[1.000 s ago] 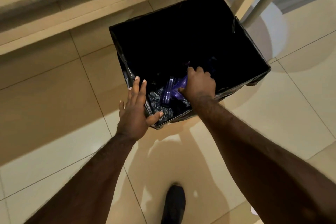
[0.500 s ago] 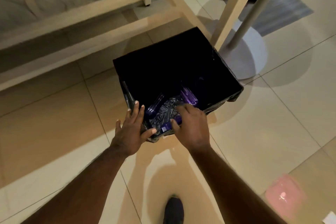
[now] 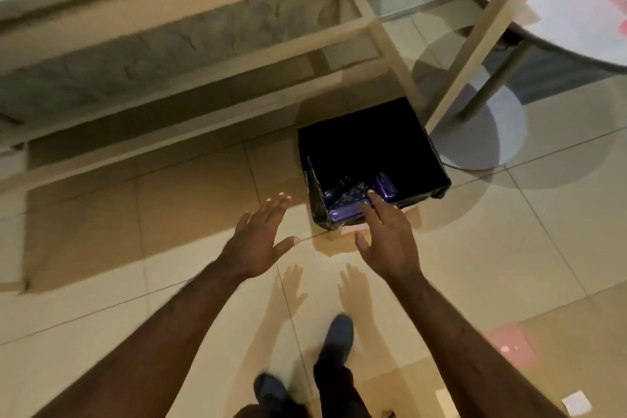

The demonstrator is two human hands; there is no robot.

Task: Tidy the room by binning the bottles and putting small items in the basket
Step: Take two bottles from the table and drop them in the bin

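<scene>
A square bin [image 3: 400, 132] lined with a black bag stands on the tiled floor. Purple plastic bottles [image 3: 385, 185] lie inside it near its front wall. My right hand [image 3: 386, 234] hovers over the bin's front edge, fingers straight and spread, holding nothing. My left hand [image 3: 261, 237] is to the left of the bin above the floor, also spread flat and empty, not touching the bin.
A pale wooden bed frame [image 3: 190, 54] with a mattress runs along the back. A slanted wooden leg [image 3: 475, 41] and a round pedestal base [image 3: 481, 132] stand right behind the bin. A white scrap of paper [image 3: 576, 402] lies at bottom right. My shoes [image 3: 336, 336] are below.
My right hand let go of the purple bottle into the bin. Both hands pulled back from the bin and opened wide, and my view rose away from it.
</scene>
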